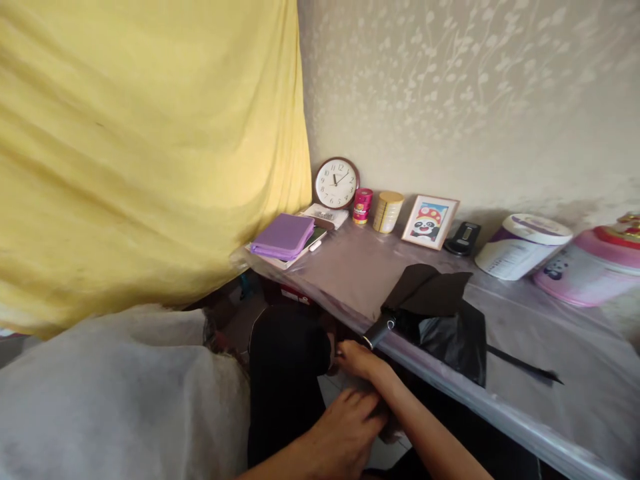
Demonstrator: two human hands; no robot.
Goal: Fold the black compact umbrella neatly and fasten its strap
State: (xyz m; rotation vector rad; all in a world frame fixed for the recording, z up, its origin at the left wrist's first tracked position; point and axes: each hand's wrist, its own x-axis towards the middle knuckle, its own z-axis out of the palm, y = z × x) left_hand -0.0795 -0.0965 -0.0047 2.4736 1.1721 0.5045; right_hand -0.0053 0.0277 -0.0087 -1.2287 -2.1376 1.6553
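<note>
My left hand [353,423] reaches in from the bottom, its fingers curled against the underside of my right forearm; whatever it may hold is hidden. Just beyond it, my right hand [356,359] is closed beside my dark-clothed knee, and its fingertips are too small to show what is in them. A black folding umbrella [425,293] lies loosely folded on the table [350,267]. Its handle [380,330] sticks out over the front edge, close to my right hand but apart from it. The strap [525,365] trails to the right.
Purple folders [283,235] lie at the table's left end. Along the wall stand a clock [337,182], a pink can [363,206], a yellow container [388,212], a framed panda picture [430,223], a black device [463,239], a white tub [520,247] and a pink container [590,267].
</note>
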